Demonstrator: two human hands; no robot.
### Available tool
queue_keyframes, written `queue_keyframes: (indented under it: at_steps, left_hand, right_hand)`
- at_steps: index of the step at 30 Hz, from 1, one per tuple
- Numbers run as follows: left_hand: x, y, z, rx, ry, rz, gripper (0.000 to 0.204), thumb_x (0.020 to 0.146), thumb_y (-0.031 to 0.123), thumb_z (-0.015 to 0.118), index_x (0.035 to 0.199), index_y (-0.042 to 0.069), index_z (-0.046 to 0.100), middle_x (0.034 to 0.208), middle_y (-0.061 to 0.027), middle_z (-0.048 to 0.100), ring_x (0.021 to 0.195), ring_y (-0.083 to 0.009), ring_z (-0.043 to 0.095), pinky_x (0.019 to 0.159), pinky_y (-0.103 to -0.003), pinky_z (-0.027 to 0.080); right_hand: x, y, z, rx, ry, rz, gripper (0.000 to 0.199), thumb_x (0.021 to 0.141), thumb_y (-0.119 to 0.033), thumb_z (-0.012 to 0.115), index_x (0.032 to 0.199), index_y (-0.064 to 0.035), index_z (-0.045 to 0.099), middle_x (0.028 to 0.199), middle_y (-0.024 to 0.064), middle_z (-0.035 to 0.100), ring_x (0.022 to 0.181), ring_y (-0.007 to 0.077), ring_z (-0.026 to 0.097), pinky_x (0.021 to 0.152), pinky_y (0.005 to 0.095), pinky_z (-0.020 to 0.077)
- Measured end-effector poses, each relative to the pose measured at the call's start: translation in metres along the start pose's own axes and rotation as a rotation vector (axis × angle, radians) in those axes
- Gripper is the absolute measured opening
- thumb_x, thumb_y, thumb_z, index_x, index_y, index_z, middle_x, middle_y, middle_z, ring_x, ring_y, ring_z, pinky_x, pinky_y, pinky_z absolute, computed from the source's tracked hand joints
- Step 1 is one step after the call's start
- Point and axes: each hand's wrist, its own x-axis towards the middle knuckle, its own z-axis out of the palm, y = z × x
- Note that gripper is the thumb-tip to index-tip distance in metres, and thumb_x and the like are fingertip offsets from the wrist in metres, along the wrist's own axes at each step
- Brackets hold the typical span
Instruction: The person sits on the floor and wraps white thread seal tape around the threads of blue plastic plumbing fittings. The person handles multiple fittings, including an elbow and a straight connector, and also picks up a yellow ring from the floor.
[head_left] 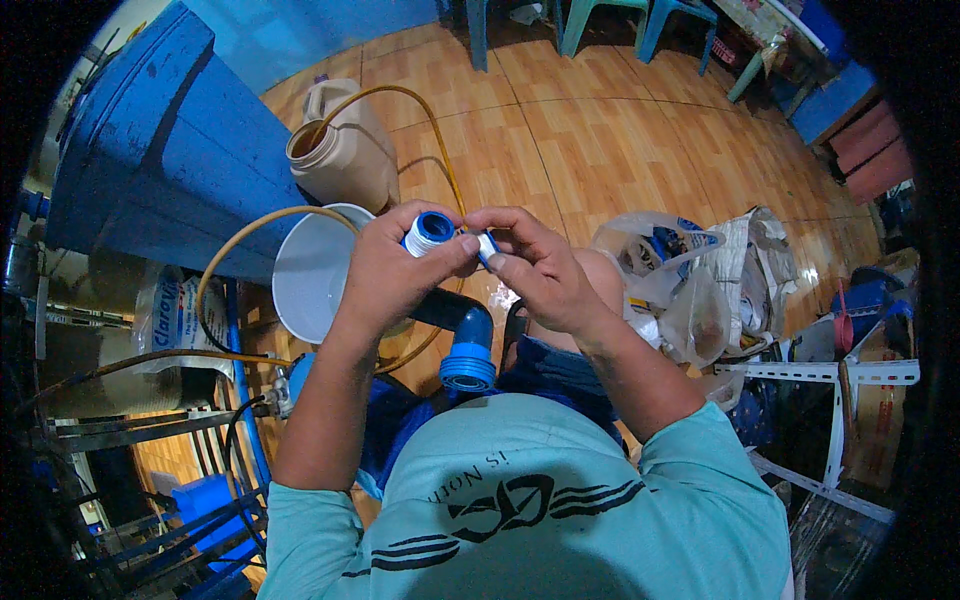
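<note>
My left hand point(398, 255) is wrapped round a blue threaded pipe fitting point(437, 225), its open end facing up. White tape point(427, 238) covers the threads below that rim. Closed in a pinch, my right hand point(535, 262) holds a small white and blue tape roll point(487, 248) just right of the fitting, by my left thumb. Below my hands, a dark blue pipe elbow point(470, 325) ends in a ribbed, lighter blue collar point(467, 368) above my lap. Whether it joins the taped fitting is hidden by my left hand.
A white bucket point(312, 275) and a beige jug point(345, 160) with a yellow hose point(435, 130) stand front left, beside a large blue bin point(180, 150). Plastic bags point(695, 315) and a white metal rack point(830, 373) are at right. Stools point(600, 25) stand far ahead.
</note>
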Motion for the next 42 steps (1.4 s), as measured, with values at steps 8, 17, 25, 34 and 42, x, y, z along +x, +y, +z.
queue_keyframes:
  at_steps: [8,17,25,34,42]
  left_hand:
    - [-0.003,-0.012,0.001,0.071,0.048,0.103,0.023,0.082,0.015,0.078,0.099,0.002,0.069,0.087,-0.0029,0.07,0.078,-0.008,0.065,0.069,-0.024,0.052]
    - [0.002,-0.022,-0.009,-0.058,0.016,-0.035,0.022,0.083,0.016,0.078,0.096,0.001,0.068,0.086,-0.0056,0.069,0.077,-0.0104,0.066,0.067,-0.024,0.054]
    - [0.004,-0.032,-0.006,-0.01,0.053,-0.053,0.026,0.086,0.022,0.076,0.098,0.001,0.068,0.084,-0.0067,0.07,0.074,-0.0126,0.068,0.066,-0.025,0.055]
    - [0.01,-0.05,-0.01,-0.127,0.006,-0.146,0.028,0.086,0.026,0.073,0.099,0.001,0.066,0.081,-0.0053,0.067,0.07,-0.0122,0.065,0.064,-0.025,0.053]
    - [0.016,-0.052,-0.01,-0.323,-0.112,-0.272,0.028,0.088,0.032,0.068,0.096,0.005,0.063,0.074,-0.0038,0.065,0.066,-0.0144,0.062,0.062,-0.028,0.052]
  right_hand:
    - [0.005,0.002,0.005,-0.059,-0.007,-0.008,0.045,0.087,0.003,0.044,0.132,-0.001,0.048,0.123,0.0074,0.057,0.115,0.0133,0.054,0.101,0.0289,0.043]
    - [0.003,0.005,-0.001,-0.024,-0.061,0.052,0.055,0.084,0.005,0.042,0.138,-0.0016,0.044,0.128,0.0079,0.055,0.12,0.0139,0.052,0.105,0.03,0.0392]
    - [0.004,0.003,0.003,-0.124,0.021,0.235,0.05,0.088,0.0,0.049,0.138,-0.0044,0.047,0.107,0.0057,0.064,0.095,0.0099,0.06,0.081,0.0253,0.0491]
    - [0.017,0.007,0.003,-0.276,0.044,0.306,0.038,0.096,-0.007,0.046,0.134,-0.0007,0.05,0.103,0.0081,0.066,0.091,0.011,0.063,0.081,0.0266,0.0513]
    - [0.007,-0.008,-0.004,-0.064,-0.111,0.215,0.045,0.095,-0.001,0.043,0.14,-0.0027,0.046,0.107,0.0071,0.067,0.098,0.0108,0.062,0.086,0.0246,0.0485]
